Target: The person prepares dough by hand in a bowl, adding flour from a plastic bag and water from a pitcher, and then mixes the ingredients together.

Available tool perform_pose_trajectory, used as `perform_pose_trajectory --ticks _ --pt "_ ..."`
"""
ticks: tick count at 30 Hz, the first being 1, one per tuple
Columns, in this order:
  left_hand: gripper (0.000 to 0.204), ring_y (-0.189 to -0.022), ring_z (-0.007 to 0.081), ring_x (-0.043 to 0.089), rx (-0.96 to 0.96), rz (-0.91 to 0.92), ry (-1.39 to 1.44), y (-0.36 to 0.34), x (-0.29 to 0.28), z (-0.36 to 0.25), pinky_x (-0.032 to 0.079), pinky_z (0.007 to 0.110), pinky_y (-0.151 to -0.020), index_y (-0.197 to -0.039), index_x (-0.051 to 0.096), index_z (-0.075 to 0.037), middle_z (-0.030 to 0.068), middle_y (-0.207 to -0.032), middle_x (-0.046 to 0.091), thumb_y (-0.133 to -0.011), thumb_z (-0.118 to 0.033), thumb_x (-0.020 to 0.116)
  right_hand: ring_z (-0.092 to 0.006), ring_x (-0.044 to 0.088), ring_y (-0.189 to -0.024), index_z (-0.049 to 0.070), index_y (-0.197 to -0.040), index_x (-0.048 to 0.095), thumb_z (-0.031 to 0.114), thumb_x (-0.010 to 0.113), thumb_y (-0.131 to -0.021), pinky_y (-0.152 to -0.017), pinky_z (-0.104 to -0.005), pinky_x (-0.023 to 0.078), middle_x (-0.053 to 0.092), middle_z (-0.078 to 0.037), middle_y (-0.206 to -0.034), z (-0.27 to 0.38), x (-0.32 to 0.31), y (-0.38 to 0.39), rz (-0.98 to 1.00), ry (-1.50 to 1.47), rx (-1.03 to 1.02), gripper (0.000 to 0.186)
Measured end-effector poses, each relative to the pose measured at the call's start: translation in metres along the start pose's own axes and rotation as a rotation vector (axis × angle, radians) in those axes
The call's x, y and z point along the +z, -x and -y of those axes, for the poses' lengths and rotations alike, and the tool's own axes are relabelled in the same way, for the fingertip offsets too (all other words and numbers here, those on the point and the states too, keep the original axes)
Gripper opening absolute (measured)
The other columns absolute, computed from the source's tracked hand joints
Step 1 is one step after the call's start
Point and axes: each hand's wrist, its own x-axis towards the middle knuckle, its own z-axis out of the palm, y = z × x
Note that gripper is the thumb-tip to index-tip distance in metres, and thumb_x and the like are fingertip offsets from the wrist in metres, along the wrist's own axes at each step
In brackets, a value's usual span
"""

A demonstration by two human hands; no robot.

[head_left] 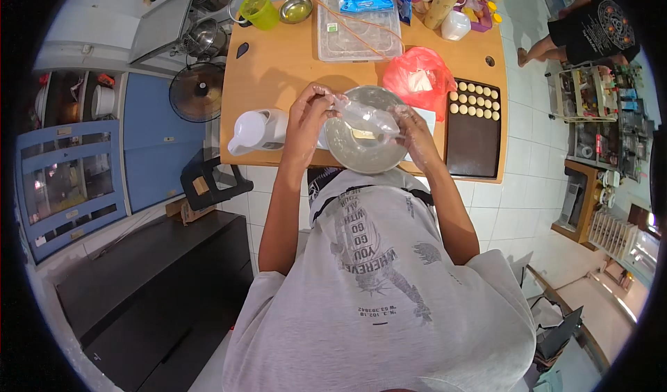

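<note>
My left hand (314, 108) and my right hand (415, 133) stretch a clear plastic bag (369, 118) between them, fingers closed on its two ends. White residue marks my fingers. Below the plastic stands a grey metal mixing bowl (351, 157) at the table's near edge, close to my shirt. A pale lump of dough (363, 134) lies in the bowl, seen partly through and beneath the plastic. Right of the bowl, a dark baking tray (474, 147) carries several rows of small round dough balls (475, 94) at its far end.
Left of my left forearm stands a white jug (256, 131). Beyond the bowl are a red plastic bag (415, 72), a clear lidded box (340, 44), a green cup (260, 12) and a small metal bowl (297, 9). A fan (196, 92) stands left of the table; a person (594, 27) is far right.
</note>
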Motion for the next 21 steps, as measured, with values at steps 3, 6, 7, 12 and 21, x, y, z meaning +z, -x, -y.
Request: perform_pose_trajectory --ticks 3,6,7,12,21 --pt "0.004 -0.101 0.0189 0.063 -0.034 -0.027 0.024 0.019 0.007 -0.005 0.05 0.036 -0.089 -0.104 0.056 -0.006 0.0089 -0.098 0.064 -0.103 -0.009 0.054 -0.0295 0.071 -0.106 0.022 -0.158 0.038 0.05 0.048 -0.109 -0.08 -0.0367 0.06 0.059 -0.016 -0.14 -0.003 0.021 0.019 0.039 -0.093 0.106 0.057" --pt "0.009 -0.092 0.0198 0.059 -0.031 0.017 0.092 0.038 0.003 0.005 0.048 0.038 -0.091 -0.1 0.055 -0.007 0.0083 -0.091 0.06 -0.102 -0.015 0.056 -0.0353 0.064 -0.124 0.03 -0.165 0.024 0.052 0.043 -0.11 -0.087 -0.0431 0.062 0.036 -0.018 -0.163 -0.021 0.029 0.018 0.112 -0.175 0.125 0.062" --pt "0.012 -0.09 0.0198 0.057 -0.036 0.07 0.109 0.045 -0.003 0.009 0.047 0.038 -0.092 -0.098 0.054 -0.007 0.0082 -0.09 0.059 -0.101 -0.018 0.057 -0.035 0.062 -0.126 0.03 -0.165 0.024 0.051 0.043 -0.11 -0.087 -0.0438 0.062 0.034 -0.018 -0.164 -0.028 0.034 0.019 0.093 -0.211 0.116 0.062" --pt "0.022 -0.083 0.0185 0.051 -0.091 0.11 0.091 0.077 -0.027 0.036 0.045 0.037 -0.092 -0.093 0.051 -0.009 0.0057 -0.082 0.054 -0.098 -0.029 0.059 -0.0333 0.048 -0.14 0.03 -0.166 0.018 0.021 0.061 -0.105 -0.098 -0.0481 0.058 0.028 -0.017 -0.165 -0.052 0.048 0.023 0.028 -0.328 0.036 0.076" --pt "0.01 -0.111 0.0264 0.056 -0.183 -0.089 0.367 0.106 -0.081 0.078 0.044 0.046 -0.104 -0.095 0.051 -0.011 0.0044 -0.088 0.053 -0.096 -0.02 0.055 -0.0318 0.045 -0.142 0.01 -0.166 0.007 -0.005 0.066 -0.094 -0.11 -0.0433 0.048 0.03 -0.024 -0.161 -0.088 0.069 0.017 -0.179 -0.2 -0.143 0.094"
